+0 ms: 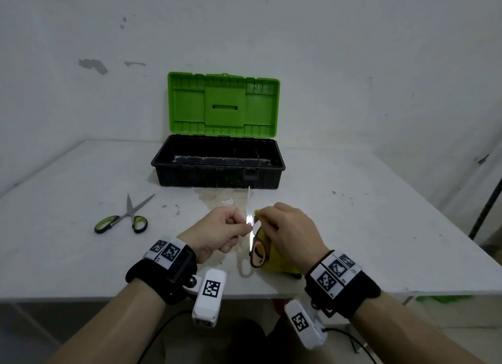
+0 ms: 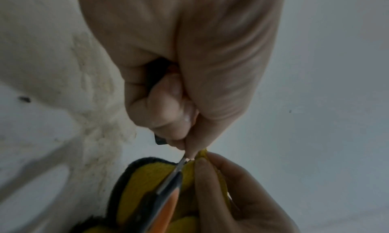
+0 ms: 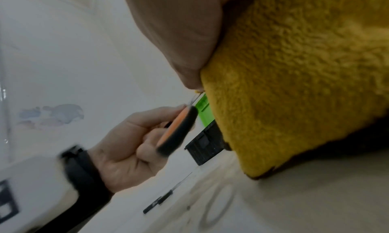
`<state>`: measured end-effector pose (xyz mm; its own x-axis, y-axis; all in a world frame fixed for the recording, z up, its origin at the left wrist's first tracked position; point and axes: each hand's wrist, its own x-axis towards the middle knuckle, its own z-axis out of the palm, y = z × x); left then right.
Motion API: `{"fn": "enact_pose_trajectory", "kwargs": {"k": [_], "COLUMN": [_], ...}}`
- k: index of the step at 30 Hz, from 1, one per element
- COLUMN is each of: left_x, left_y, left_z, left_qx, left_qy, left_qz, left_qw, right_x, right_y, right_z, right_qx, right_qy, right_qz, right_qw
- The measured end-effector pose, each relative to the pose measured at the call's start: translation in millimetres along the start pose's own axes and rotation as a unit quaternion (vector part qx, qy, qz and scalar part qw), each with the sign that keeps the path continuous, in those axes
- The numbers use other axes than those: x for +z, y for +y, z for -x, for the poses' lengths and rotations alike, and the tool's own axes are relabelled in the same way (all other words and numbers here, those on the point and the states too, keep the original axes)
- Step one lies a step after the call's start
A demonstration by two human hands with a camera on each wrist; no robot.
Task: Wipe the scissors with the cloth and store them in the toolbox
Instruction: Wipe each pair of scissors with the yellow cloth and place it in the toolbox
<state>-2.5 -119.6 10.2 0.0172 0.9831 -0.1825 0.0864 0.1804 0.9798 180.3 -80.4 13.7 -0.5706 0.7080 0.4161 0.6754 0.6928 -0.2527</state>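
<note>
Orange-and-black-handled scissors (image 1: 256, 251) are held upright above the table, blade tip pointing at the toolbox. My left hand (image 1: 244, 226) pinches them near the pivot; in the left wrist view the fingertips (image 2: 181, 145) close on the metal of the scissors (image 2: 170, 176). My right hand (image 1: 264, 214) grips a yellow cloth (image 1: 274, 257) and presses it against the blade from the right. The cloth (image 3: 294, 86) fills the right wrist view, with the scissors' handle (image 3: 179, 128) beside it. The black toolbox (image 1: 217, 162) stands open behind, with its green lid (image 1: 222, 105) upright.
A second pair of scissors with green handles (image 1: 127, 217) lies open on the white table (image 1: 353, 227), left of my hands. The toolbox's inside looks empty. The table's front edge runs just under my wrists. A wall rises right behind the toolbox.
</note>
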Motion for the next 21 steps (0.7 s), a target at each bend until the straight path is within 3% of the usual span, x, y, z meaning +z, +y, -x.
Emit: {"fn": "enact_pose_trajectory", "kwargs": {"k": [5,8,13,16,21], "left_x": [-3,-4,2,1,-6], "left_y": [-4,-5,-3,-3,-7], "left_z": [3,0,-2,-1,-1], "left_qx": [0.008,0.015,0.046,0.058,0.058], "left_qy": [-0.004,-0.005,-0.008,0.007,0.013], "left_qz": [-0.037,-0.036,-0.045,-0.054,-0.072], "left_qw": [0.999,0.999,0.998,0.997,0.996], "right_x": [-12,-13,-1,-2,-16], "right_y": [28,20,-7,0,29], "right_z": [-16,-9,6,-1,-19], "right_qx": [0.125,0.078,0.004,0.026,0.129], "right_qy": [0.064,0.073,0.005,0.025,0.071], "right_qz": [-0.035,-0.045,-0.032,-0.033,-0.03], "right_qw": [0.99,0.993,0.999,0.999,0.989]}}
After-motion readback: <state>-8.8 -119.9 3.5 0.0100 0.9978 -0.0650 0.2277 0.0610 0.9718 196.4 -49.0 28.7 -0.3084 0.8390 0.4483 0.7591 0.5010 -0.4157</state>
